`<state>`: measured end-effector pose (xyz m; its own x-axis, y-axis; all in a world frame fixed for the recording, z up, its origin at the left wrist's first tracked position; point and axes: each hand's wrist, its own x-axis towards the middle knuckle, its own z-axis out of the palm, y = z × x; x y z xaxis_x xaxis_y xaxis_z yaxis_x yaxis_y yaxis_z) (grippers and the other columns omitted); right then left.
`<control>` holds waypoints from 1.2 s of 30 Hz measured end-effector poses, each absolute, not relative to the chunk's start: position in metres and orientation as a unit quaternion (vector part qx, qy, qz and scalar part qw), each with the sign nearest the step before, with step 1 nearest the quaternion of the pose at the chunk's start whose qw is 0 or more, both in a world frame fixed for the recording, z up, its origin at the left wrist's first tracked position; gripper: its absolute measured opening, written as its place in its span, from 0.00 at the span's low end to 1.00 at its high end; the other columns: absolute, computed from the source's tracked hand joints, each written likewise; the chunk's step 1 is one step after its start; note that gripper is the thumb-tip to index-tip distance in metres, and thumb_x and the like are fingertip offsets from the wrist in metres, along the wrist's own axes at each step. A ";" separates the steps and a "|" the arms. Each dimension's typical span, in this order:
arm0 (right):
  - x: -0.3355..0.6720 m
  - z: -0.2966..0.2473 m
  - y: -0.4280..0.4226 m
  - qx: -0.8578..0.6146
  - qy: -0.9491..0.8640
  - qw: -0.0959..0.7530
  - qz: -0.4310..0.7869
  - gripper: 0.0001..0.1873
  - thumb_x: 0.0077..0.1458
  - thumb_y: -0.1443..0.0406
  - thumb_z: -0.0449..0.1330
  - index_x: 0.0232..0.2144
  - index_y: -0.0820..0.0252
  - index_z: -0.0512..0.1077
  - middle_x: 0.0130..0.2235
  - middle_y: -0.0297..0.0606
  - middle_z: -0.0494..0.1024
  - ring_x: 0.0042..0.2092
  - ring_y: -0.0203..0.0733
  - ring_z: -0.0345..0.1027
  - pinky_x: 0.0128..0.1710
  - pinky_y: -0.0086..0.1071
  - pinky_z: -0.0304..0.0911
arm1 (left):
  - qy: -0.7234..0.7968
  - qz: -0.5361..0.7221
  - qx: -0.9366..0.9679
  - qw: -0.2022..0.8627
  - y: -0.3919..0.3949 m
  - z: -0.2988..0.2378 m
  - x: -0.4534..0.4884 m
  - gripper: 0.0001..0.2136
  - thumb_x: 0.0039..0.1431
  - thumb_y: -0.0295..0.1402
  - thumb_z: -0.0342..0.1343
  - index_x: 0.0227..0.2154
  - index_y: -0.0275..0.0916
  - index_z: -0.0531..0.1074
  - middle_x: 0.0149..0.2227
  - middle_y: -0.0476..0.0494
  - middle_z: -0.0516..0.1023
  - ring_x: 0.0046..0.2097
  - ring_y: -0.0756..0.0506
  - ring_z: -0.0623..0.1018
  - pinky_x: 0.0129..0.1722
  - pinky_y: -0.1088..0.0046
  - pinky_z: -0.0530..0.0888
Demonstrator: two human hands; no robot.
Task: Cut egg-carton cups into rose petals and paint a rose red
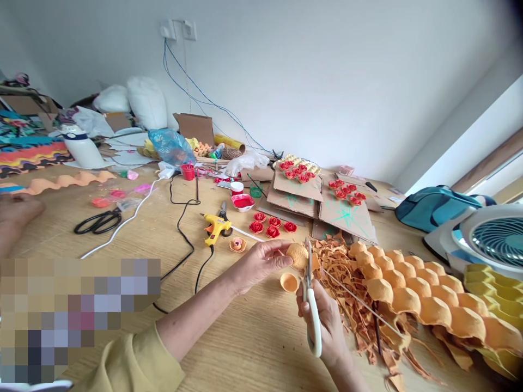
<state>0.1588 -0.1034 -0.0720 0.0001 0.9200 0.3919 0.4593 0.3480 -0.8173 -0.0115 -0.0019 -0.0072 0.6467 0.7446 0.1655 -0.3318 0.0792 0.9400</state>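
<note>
My left hand [261, 262] pinches an orange egg-carton cup [297, 255] above the wooden table [245, 343]. My right hand [324, 321] grips white-handled scissors [311, 305], blades pointing up and touching the cup's right side. A second cut cup [289, 282] lies on the table just below. To the right sit an orange egg tray [425, 296] and a heap of orange trimmings [347, 283].
A yellow glue gun [215, 226], red paper roses [273, 225], a red paint bowl [242, 202] and cardboard sheets with roses [322, 198] lie behind. Black scissors [98, 222] are at left near another person's hand [16, 215]. A fan [494, 237] and teal bag [433, 206] stand right.
</note>
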 end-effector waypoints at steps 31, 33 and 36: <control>0.158 -0.069 -0.101 -0.522 -0.659 0.478 0.256 0.19 0.64 0.49 0.49 0.29 0.56 0.62 0.29 0.33 0.65 0.32 0.40 0.57 0.31 0.32 0.55 | 0.172 0.389 0.587 0.688 0.005 -0.010 -0.014 0.15 0.52 0.36 0.67 0.43 0.43 0.76 0.39 0.48 0.74 0.39 0.49 0.76 0.42 0.71 0.74; 0.158 -0.069 -0.102 -0.523 -0.658 0.478 0.255 0.18 0.63 0.50 0.49 0.28 0.56 0.62 0.28 0.32 0.64 0.31 0.40 0.57 0.31 0.32 0.55 | 0.174 0.393 0.592 0.682 0.006 -0.010 -0.015 0.15 0.53 0.36 0.67 0.43 0.44 0.76 0.38 0.48 0.75 0.39 0.50 0.76 0.42 0.71 0.73; 0.159 -0.070 -0.103 -0.524 -0.656 0.481 0.254 0.17 0.63 0.52 0.50 0.29 0.56 0.63 0.28 0.32 0.64 0.31 0.39 0.57 0.30 0.31 0.55 | 0.168 0.396 0.590 0.683 0.006 -0.010 -0.015 0.14 0.53 0.36 0.66 0.44 0.44 0.76 0.38 0.47 0.76 0.39 0.49 0.76 0.42 0.71 0.74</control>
<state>0.1587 -0.1033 -0.0703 0.0108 0.9308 0.3653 0.4427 0.3231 -0.8364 -0.0147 0.0058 -0.0102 0.6293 0.7397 0.2382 -0.3428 -0.0108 0.9393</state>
